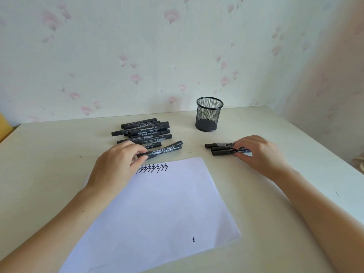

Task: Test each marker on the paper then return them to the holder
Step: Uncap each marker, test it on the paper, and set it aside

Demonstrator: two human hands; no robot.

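Your left hand point(118, 160) pinches two black markers point(165, 149) at 11 o'clock of the paper point(167, 209) | your right hand point(260, 152) curls over three markers point(222, 148) at 1 o'clock | marker pile point(143, 131) at 12 | mesh holder point(208, 115) empty, upright beyond.

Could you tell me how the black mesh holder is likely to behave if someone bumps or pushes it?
The holder looks like thin wire mesh and appears empty, so it is probably light and would slide easily on the smooth table. It stands upright and is taller than its base is wide, so a knock near the rim could tip it, and on its side it might roll.
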